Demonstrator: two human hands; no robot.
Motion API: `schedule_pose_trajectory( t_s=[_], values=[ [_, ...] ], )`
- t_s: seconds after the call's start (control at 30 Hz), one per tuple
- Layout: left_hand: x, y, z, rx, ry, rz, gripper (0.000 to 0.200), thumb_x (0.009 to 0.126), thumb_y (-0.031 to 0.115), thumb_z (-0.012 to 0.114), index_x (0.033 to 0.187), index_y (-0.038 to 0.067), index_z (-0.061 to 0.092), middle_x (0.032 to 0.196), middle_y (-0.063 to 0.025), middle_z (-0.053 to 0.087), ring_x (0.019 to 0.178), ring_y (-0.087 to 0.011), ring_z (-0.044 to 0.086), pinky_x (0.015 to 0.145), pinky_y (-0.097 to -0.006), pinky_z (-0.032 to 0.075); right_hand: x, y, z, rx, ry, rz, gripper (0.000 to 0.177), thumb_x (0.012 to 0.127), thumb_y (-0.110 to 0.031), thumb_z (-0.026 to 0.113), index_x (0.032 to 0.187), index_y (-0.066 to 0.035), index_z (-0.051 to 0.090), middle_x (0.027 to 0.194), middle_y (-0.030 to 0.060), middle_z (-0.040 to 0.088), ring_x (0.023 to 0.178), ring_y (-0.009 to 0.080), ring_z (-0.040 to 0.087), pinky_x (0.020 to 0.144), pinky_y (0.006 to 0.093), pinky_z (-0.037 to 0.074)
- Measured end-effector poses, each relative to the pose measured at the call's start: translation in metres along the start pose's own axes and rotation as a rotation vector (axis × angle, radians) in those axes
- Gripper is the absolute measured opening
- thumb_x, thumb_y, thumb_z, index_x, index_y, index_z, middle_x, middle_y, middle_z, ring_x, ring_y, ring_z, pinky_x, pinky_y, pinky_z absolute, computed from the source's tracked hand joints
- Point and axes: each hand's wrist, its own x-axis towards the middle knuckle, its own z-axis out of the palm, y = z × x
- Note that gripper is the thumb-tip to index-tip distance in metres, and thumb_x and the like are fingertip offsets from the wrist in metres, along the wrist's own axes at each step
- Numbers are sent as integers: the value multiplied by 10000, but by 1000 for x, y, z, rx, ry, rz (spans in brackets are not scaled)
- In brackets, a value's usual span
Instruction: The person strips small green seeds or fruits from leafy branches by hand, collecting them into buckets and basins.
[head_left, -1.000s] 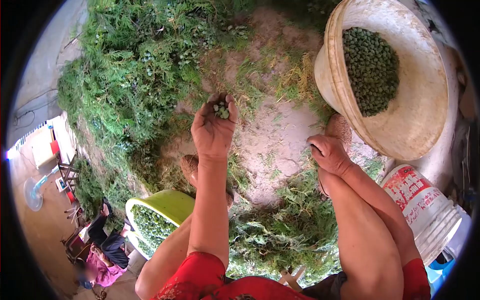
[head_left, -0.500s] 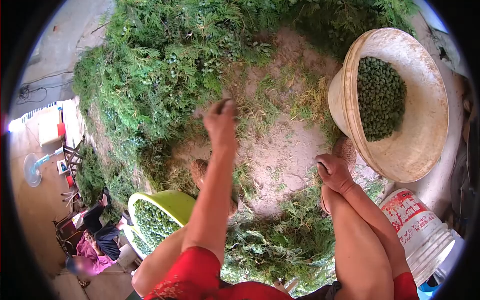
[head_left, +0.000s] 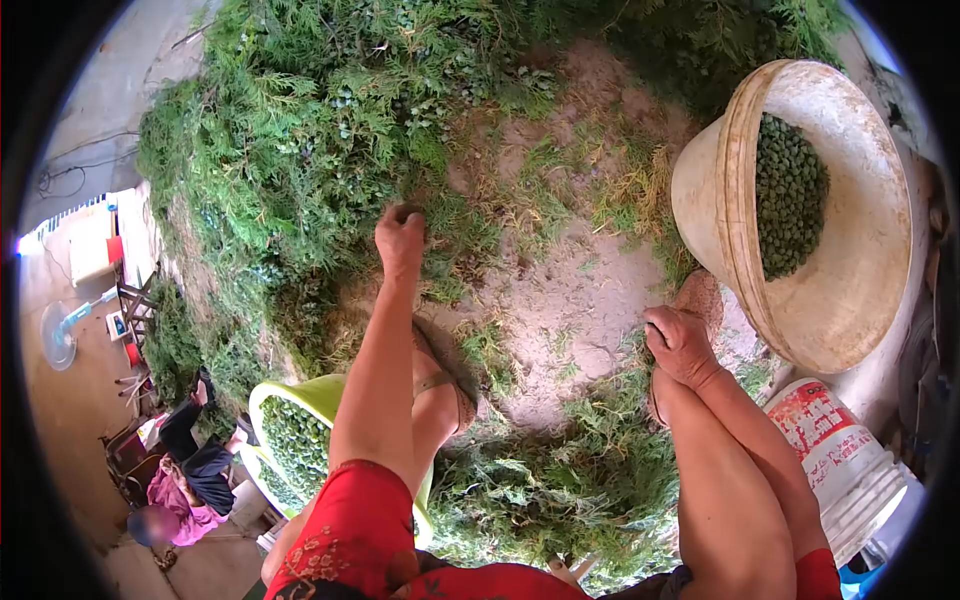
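Note:
My left hand (head_left: 400, 240) is closed at the edge of the pile of green sprigs (head_left: 300, 140), over the ground; whatever its fingers hold is too small to make out. My right hand (head_left: 682, 345) rests by my knee, its fingers curled, and their inside is hidden. To the right of it, a large off-white tub (head_left: 700, 190) is tipped toward me with small green cones or berries (head_left: 787, 195) inside. A lime-green basin (head_left: 325, 392) beside my left leg holds more of them (head_left: 295, 440). Cut sprigs (head_left: 560, 480) lie between my feet.
A white and red bucket (head_left: 830, 440) lies at the lower right, near the tub. On the far left are a standing fan (head_left: 60, 335) and a seated person in a pink top (head_left: 185, 505). Sprigs are scattered on the dusty ground (head_left: 545, 310).
My left hand has moved left and slightly down, toward the pile, still closed. My right hand stays by the knee. The view has shifted slightly.

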Motion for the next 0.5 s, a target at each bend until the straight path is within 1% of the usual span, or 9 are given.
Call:
schedule_pose_trajectory(
  t_s=[0.03,0.1,0.13,0.2,0.23,0.27,0.33,0.37,0.5],
  values=[
    [2,-3,2,-2,-2,-2,230,784,116,580,989,16,613,774,-106,623,656,-208,602,613,-362,500,0,0,1,-2,-2,2,185,751,-65,563,935,-80,540,847,120,605,758,317,599,657,384,485],
    [-6,30,7,-576,93,-214,235,787,113,598,983,-13,624,704,-70,603,613,-131,574,549,-325,490,-1,0,2,29,36,-9,185,747,-62,562,930,-81,544,844,109,611,758,310,603,658,376,489],
    [-2,34,12,-583,93,-213,235,787,113,598,983,-13,624,704,-70,603,613,-131,574,549,-325,490,-1,0,1,23,36,-11,185,747,-62,562,930,-81,544,844,109,611,758,310,603,658,376,489],
    [16,49,19,-364,179,-60,239,799,123,608,985,-26,619,708,-78,612,622,-118,576,525,-324,486,1,-1,0,2,19,-29,176,748,-59,560,921,-80,545,841,106,612,759,309,603,655,370,490],
    [21,59,22,-49,236,-31,246,783,95,607,1006,-8,612,773,-120,635,663,-197,610,578,-358,494,2,-3,-1,-24,31,-46,176,746,-54,557,920,-80,544,837,109,611,753,308,605,653,371,492],
    [26,60,26,-50,236,-29,246,783,95,607,1006,-8,612,773,-120,635,663,-197,610,578,-358,494,3,-2,-2,-25,33,-48,176,746,-54,557,920,-80,544,837,109,611,753,308,605,653,371,492],
    [34,61,34,367,296,276,245,767,79,600,1000,3,600,835,-180,638,734,-309,622,648,-399,488,1,0,-2,-32,-14,-31,175,744,-51,558,915,-85,543,832,107,609,727,305,603,643,374,491],
    [35,62,38,426,331,334,217,750,75,597,954,1,584,836,-213,627,790,-386,601,699,-428,467,0,1,-1,-29,-15,-26,175,744,-51,558,915,-85,543,832,107,609,727,305,603,643,374,491],
    [2,54,42,362,234,243,132,758,69,576,872,3,578,820,-208,621,766,-387,595,688,-436,462,1,1,1,5,36,-43,177,741,-51,560,911,-94,542,807,103,602,693,305,591,630,381,483]
  ],
)
